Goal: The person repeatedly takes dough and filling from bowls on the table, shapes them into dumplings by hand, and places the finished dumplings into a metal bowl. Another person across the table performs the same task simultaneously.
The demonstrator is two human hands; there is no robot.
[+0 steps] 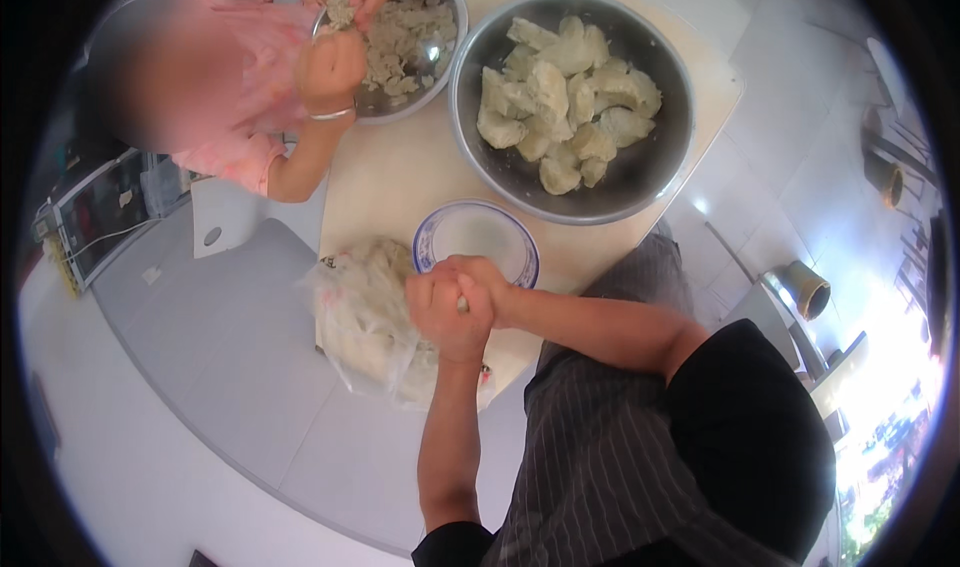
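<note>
Both fists press together over the table's near edge, at the front rim of a white plate with a blue patterned border (490,229). My left hand (440,312) is closed. My right hand (488,285) wraps against it from the right. A bit of something pale (462,305) shows between the fingers; the rest is hidden, so its kind is unclear. Beneath and left of the hands lies a clear plastic bag (360,317) with pale food inside. Beyond the plate, a large steel bowl (470,142) holds several thick, pale yellowish food chunks (570,97).
At the far left, another person in a pink top (265,47) works with a pale piece in both hands (335,62) over a second steel bowl (455,27) of smaller shreds. A white chair (225,217) stands left of the light table (370,182).
</note>
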